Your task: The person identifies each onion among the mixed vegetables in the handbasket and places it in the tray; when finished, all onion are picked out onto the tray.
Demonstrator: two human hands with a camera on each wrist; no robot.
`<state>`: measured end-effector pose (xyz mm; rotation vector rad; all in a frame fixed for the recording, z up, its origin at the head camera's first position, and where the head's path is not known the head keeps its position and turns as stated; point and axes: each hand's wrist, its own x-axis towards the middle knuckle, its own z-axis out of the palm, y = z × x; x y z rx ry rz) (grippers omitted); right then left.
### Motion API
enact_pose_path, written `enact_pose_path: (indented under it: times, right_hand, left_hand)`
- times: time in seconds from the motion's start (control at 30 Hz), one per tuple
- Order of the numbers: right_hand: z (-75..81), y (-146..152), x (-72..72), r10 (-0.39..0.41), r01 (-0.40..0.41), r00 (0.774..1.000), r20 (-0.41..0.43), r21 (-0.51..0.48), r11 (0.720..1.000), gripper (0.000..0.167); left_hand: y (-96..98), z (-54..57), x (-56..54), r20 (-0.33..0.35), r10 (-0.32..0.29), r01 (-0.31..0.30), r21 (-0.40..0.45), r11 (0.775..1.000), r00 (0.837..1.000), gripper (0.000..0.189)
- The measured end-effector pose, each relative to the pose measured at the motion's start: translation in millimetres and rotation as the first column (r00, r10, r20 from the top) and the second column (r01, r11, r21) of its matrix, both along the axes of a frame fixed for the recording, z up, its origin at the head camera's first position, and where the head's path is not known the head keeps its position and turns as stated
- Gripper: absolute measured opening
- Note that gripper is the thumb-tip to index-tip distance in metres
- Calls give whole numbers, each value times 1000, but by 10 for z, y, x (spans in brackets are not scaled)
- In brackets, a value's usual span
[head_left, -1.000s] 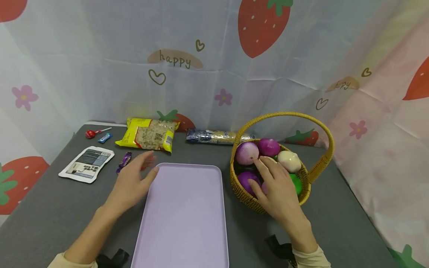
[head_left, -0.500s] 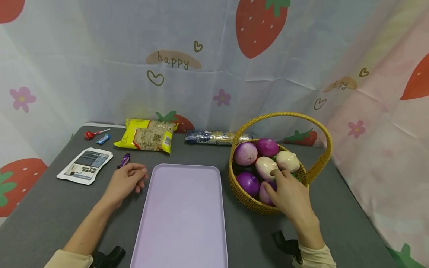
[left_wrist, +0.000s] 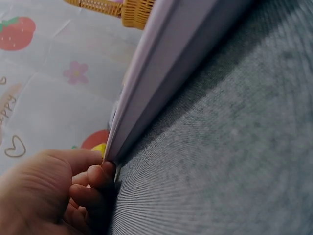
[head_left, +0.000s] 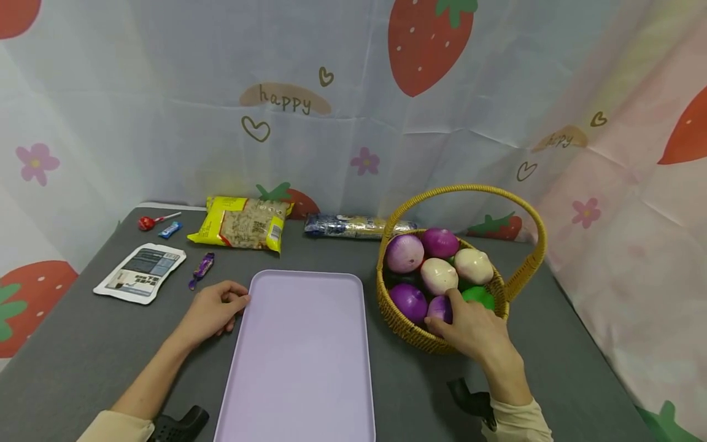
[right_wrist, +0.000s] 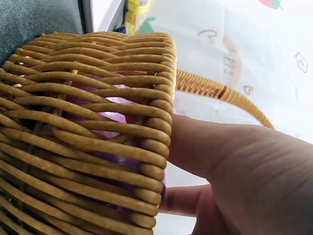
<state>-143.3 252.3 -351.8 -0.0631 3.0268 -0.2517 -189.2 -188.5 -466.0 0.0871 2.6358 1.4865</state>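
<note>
My left hand [head_left: 212,313] pinches the left rim of the pale purple tray [head_left: 309,362], near its far corner. In the left wrist view, thumb and forefinger meet at the tray's edge [left_wrist: 139,88], the other fingers curled below. On the right, my right hand [head_left: 480,328] reaches over the near rim of the yellow wicker basket [head_left: 405,331]. Its thumb and fingers hold a purple onion [head_left: 440,308] inside. The right wrist view shows the thumb over the woven rim [right_wrist: 164,107], the onion partly hidden behind the weave. Around it lie another purple onion [head_left: 409,301] and white onions [head_left: 439,276].
Behind the tray lie a yellow bag of grain [head_left: 243,224] and a long shiny packet [head_left: 353,226]. A white pouch [head_left: 140,274], a purple-wrapped candy [head_left: 202,270], a blue candy [head_left: 170,229] and a red lollipop [head_left: 147,223] lie left. The basket's handle [head_left: 469,189] arches upright.
My left hand has come down beside the candy and moved onto the tray's rim. The right hand has shifted toward the basket's near side and closed round the purple onion.
</note>
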Motion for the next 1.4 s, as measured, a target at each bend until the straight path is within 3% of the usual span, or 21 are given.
enact_pose_path:
  times: [0.3,0.63,0.73,0.83,0.9,0.97,1.1,1.17,1.3,1.4]
  right_hand:
    - [3,-11,-8,6,-6,1000,-11,-11,1000,55]
    - [110,-45,51,31,-31,999,-34,-5,1000,68]
    - [159,-90,82,35,-38,996,-79,-37,999,68]
    - [153,-187,118,63,-82,979,-194,-94,992,67]
    - [115,-285,140,112,-155,947,-300,-122,980,65]
    - [54,-398,163,180,-247,899,-400,-123,961,64]
    - [-70,-648,229,375,-459,765,-523,-37,888,64]
    - [-129,-780,278,477,-548,691,-543,37,835,65]
    - [-238,-1056,419,662,-699,540,-519,162,697,68]
    - [-294,-1267,545,771,-778,451,-451,224,587,66]
  left_hand:
    - [10,34,23,-9,-6,6,11,1000,1000,27]
    - [-1,25,28,-15,-11,11,18,1000,1000,26]
    - [-6,11,20,-25,-13,13,20,1000,1000,26]
    - [-6,-7,9,-37,-16,17,26,1000,999,26]
    - [-5,-18,2,-43,-19,20,29,999,999,25]
    - [1,-21,-9,-44,-22,24,28,999,999,25]
    - [6,-23,-25,-41,-29,30,23,999,999,25]
    - [4,-23,-28,-40,-29,30,21,999,999,25]
    - [-5,-23,-26,-44,-28,28,14,999,999,25]
    - [-13,-21,-14,-45,-27,27,14,1000,999,27]
